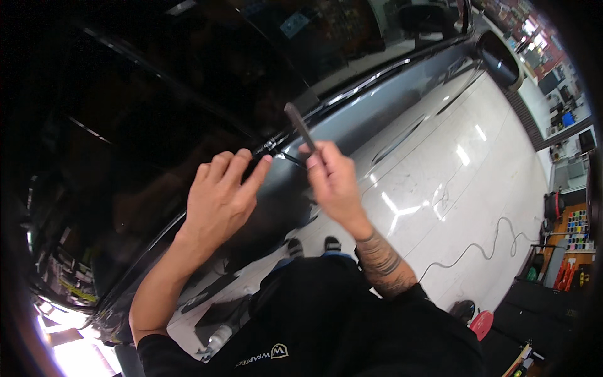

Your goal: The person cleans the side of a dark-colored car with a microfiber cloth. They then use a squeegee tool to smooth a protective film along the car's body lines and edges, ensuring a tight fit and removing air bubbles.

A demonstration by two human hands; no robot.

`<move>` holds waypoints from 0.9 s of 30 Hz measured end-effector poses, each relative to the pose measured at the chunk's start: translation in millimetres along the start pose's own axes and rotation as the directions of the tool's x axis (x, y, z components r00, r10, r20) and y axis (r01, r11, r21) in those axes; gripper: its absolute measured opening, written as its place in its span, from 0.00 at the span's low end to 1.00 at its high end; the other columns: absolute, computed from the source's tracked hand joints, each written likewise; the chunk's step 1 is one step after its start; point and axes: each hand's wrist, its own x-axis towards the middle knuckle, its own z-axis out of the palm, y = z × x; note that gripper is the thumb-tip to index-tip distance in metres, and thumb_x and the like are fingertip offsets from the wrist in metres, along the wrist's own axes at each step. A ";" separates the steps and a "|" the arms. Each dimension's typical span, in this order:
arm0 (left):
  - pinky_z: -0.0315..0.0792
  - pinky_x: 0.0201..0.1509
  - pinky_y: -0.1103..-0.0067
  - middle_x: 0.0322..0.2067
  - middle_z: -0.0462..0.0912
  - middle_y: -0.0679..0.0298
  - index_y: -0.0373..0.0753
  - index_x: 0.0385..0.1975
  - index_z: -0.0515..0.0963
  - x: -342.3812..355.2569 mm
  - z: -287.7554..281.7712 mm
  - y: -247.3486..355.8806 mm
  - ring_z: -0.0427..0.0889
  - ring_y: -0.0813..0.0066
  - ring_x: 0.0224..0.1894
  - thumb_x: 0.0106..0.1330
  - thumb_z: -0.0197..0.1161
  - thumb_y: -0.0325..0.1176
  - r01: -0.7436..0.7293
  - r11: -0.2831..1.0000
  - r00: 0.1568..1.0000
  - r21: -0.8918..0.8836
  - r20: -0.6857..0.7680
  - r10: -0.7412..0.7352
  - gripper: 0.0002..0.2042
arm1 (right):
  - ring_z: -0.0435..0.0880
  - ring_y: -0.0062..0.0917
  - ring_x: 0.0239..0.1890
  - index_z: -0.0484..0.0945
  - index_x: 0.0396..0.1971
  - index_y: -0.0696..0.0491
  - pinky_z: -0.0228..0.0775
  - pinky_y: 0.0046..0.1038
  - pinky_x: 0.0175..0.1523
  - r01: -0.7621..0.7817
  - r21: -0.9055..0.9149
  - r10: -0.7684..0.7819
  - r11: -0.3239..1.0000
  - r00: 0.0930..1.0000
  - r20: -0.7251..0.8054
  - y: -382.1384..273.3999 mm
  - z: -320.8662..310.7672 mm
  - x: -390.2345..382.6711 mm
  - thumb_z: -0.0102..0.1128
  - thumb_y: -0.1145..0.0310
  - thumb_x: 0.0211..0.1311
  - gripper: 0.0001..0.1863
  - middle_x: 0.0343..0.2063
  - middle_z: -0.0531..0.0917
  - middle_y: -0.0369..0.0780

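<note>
My left hand (220, 195) lies on the car's edge, fingers slightly bent and apart, its fingertips beside a small glossy black trim piece (270, 145). Just right of it, my right hand (333, 182) is closed around a flat, dark, bar-shaped tool (295, 120), angled up and left toward the dark glass. The car (352, 113) has a grey-black body below glossy black glass and trim. Whatever lies directly under my left fingertips is hidden.
A side mirror (499, 63) sticks out at upper right. A cable (477, 250) snakes over the white tiled floor (452, 201). Black cases (534, 301), a red round object (482, 325) and shelves with small coloured items (578, 231) stand at right. My shoes show below the car's edge.
</note>
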 end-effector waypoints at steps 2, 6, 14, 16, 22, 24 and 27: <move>0.66 0.46 0.69 0.50 0.74 0.62 0.50 0.57 0.78 1.2 6.0 0.4 0.73 0.63 0.50 0.48 0.67 0.30 0.005 0.999 1.000 0.031 -0.026 -0.004 0.30 | 0.62 0.11 0.18 0.80 0.42 0.61 0.58 0.21 0.25 0.072 -0.151 -0.077 0.986 0.996 -0.032 -2.5 19.4 1.5 0.64 0.78 0.63 0.08 0.15 0.65 0.28; 0.65 0.48 0.71 0.51 0.75 0.62 0.50 0.56 0.79 3.6 15.3 -2.3 0.73 0.64 0.51 0.51 0.67 0.30 -0.009 0.999 0.999 0.053 -0.037 0.011 0.27 | 0.61 0.08 0.20 0.81 0.42 0.62 0.56 0.17 0.25 -0.055 -0.088 0.039 0.995 0.984 -0.173 -3.2 43.0 1.9 0.67 0.76 0.62 0.10 0.15 0.63 0.27; 0.65 0.46 0.72 0.52 0.77 0.61 0.47 0.55 0.80 2.9 17.2 -7.7 0.74 0.66 0.52 0.53 0.66 0.30 -0.049 0.999 0.998 0.020 -0.034 0.050 0.25 | 0.64 0.08 0.22 0.81 0.36 0.62 0.59 0.17 0.26 -0.188 -0.042 0.181 0.981 0.973 -0.147 -7.4 44.5 4.0 0.66 0.77 0.62 0.06 0.17 0.68 0.27; 0.65 0.46 0.72 0.52 0.77 0.60 0.46 0.55 0.80 4.4 16.9 -8.2 0.74 0.66 0.51 0.54 0.66 0.30 -0.054 0.998 0.998 0.015 -0.040 0.054 0.24 | 0.63 0.07 0.22 0.81 0.36 0.61 0.57 0.16 0.26 -0.221 -0.033 0.214 0.975 0.967 -0.140 -7.5 43.4 4.9 0.66 0.77 0.63 0.05 0.17 0.66 0.25; 0.66 0.44 0.73 0.52 0.78 0.59 0.44 0.54 0.80 7.4 17.3 -8.7 0.75 0.65 0.50 0.55 0.65 0.30 -0.067 0.998 0.996 0.000 -0.061 0.067 0.22 | 0.64 0.06 0.23 0.81 0.35 0.62 0.58 0.15 0.27 -0.286 0.034 0.288 0.958 0.946 -0.150 -7.1 46.4 3.1 0.66 0.77 0.64 0.04 0.18 0.68 0.24; 0.66 0.44 0.73 0.52 0.78 0.58 0.43 0.54 0.81 6.7 17.2 -9.3 0.75 0.65 0.50 0.56 0.65 0.30 -0.070 0.998 0.996 -0.004 -0.055 0.069 0.22 | 0.64 0.06 0.22 0.81 0.35 0.62 0.58 0.15 0.26 -0.185 0.007 0.184 0.983 0.971 -0.153 -7.2 47.2 4.3 0.66 0.77 0.63 0.04 0.18 0.67 0.24; 0.66 0.44 0.72 0.53 0.78 0.57 0.43 0.54 0.81 5.6 17.5 -10.1 0.76 0.64 0.51 0.55 0.65 0.30 -0.081 0.997 0.995 0.008 -0.050 0.081 0.22 | 0.64 0.07 0.21 0.81 0.34 0.61 0.58 0.15 0.25 -0.180 -0.057 0.166 0.982 0.966 -0.200 -8.1 48.5 6.4 0.67 0.76 0.62 0.05 0.17 0.68 0.25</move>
